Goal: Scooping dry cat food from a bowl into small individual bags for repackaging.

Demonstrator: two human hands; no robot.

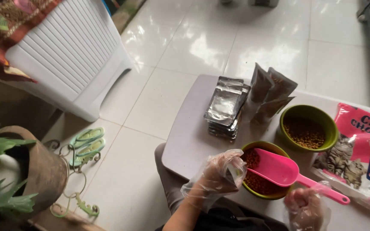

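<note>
My left hand (217, 175) gripped a pouch (236, 171); my right (307, 207) clasped the scoop (279, 169) over the near bowl (260, 171); filled pouches (273, 92) stood at twelve o'clock, empties (225, 105) stacked, many unfilled.

Pink plastic scoop (279, 170), bowl part lying across the rim of the near green bowl (249, 147), handle running right toward the table's near right side, hollow side up, looks empty. Near green bowl sits at the table's near edge, holds reddish-brown kibble (255, 182). Small clear pouch (236, 171), held upright over that bowl's left rim, mostly hidden in the glove; contents cannot be told.
</note>
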